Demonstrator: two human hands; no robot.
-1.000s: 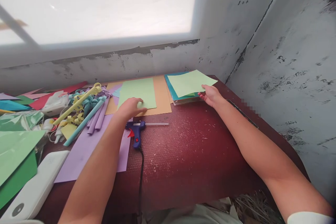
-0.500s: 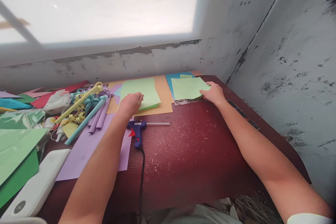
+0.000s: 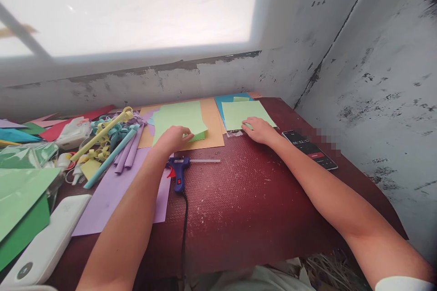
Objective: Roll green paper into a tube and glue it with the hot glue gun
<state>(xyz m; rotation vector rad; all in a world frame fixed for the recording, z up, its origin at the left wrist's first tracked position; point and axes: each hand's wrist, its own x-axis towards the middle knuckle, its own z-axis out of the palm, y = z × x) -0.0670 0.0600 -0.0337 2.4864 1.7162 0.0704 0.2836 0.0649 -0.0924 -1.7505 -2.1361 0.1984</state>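
My left hand [image 3: 173, 138] is at the front edge of a light green paper sheet [image 3: 180, 113], its fingers curled in a pinch on that edge. The sheet's front right corner bends up a little, and a darker green sheet [image 3: 200, 136] shows beneath. My right hand [image 3: 261, 131] lies over the front edge of another light green sheet [image 3: 244, 113], fingers stretched out and touching it. That sheet lies partly over blue paper [image 3: 220, 103]. A blue glue gun [image 3: 179, 173] with a clear glue stick lies between my forearms.
Orange paper [image 3: 215, 122] lies under the left sheets. Purple paper [image 3: 99, 209], rolled paper tubes [image 3: 109, 157], curled strips and a white device [image 3: 48, 241] crowd the left. A phone [image 3: 310, 150] showing a timer lies right of my right hand. Walls border the table.
My right hand has moved left from the right sheet's right corner to its front edge. My left fingers have shifted slightly right and nearer, and the left sheet's front edge now bends up.
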